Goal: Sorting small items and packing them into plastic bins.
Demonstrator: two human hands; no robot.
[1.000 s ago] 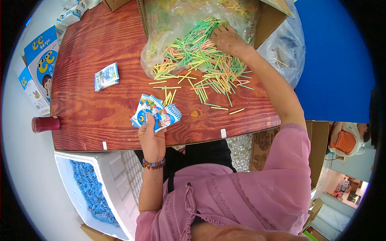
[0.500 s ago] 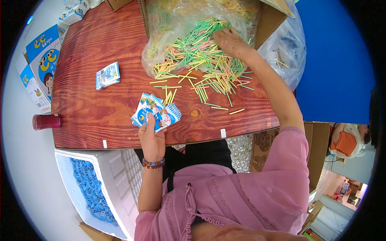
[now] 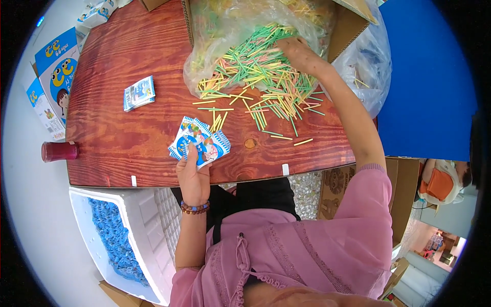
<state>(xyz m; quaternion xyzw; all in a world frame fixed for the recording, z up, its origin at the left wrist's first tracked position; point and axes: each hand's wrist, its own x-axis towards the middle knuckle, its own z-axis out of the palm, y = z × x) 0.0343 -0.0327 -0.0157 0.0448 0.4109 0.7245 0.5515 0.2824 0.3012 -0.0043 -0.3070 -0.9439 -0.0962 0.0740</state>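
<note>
Seen from the head camera, a person in a pink blouse works at a reddish wooden table [image 3: 128, 148], the left hand [image 3: 193, 174] closed around a fanned bundle of small blue-and-white packets [image 3: 200, 143] held just over the table's near edge, much where it was a second ago. The right hand [image 3: 302, 53] has moved only slightly, reaching a little deeper into the heap of thin coloured sticks [image 3: 258, 77] that spills from a clear plastic bag [image 3: 230, 30] in a cardboard box [image 3: 348, 25]; its fingers are curled loosely over the sticks, though whether any are pinched cannot be told. The small shift suggests sticks are being gathered by one hand while the packets wait in the other. A separate stack of packets [image 3: 139, 93] lies well apart to the left, a dark red cylinder [image 3: 59, 151] rests at the table's left corner, and printed cartons [image 3: 53, 77] lean beyond it. Below, a white foam crate [image 3: 148, 225] holds blue items. Loose sticks scattered between hand and packets clutter the surface.
</note>
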